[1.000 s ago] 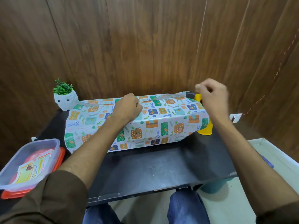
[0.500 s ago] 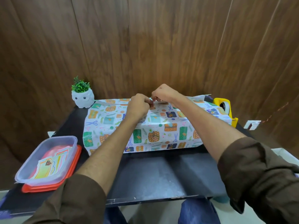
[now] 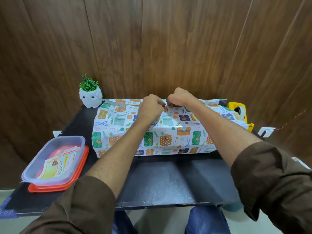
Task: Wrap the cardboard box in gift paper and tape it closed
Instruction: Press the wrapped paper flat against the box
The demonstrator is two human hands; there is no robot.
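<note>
A black counter (image 3: 168,179) with a matte, slightly scuffed top stands against a wall of dark brown wood panels (image 3: 168,48). Its near edge is chipped pale in places. Pale floor shows below it, and the person's knees in blue jeans (image 3: 206,220) sit under the near edge.

The cardboard box lies lengthwise across the far half of the counter, hidden under gift paper (image 3: 168,132). The paper is white, printed with small parcels, scissors and sprigs in orange, green and navy. At the far right end it runs loose past the box, toward a yellow tape dispenser (image 3: 239,110) just beside it.

Both hands meet on the far top edge of the parcel, near its middle. The left hand (image 3: 150,109) rests knuckles-up on the paper with its fingers curled under. The right hand (image 3: 179,97) is just beside it, fingers also curled down to the paper. Each grip is drawn tight, but the fingertips face away, so I cannot tell whether they pinch the paper, tape or nothing. Brown sleeves are pushed up both forearms.

At the far left corner stands a white owl-shaped pot (image 3: 91,98) holding a small green plant. On the near left, a clear plastic container (image 3: 54,159) sits on an orange lid (image 3: 81,168). Inside it lie printed cards (image 3: 57,166) with coloured borders, their lettering too small to read.
</note>
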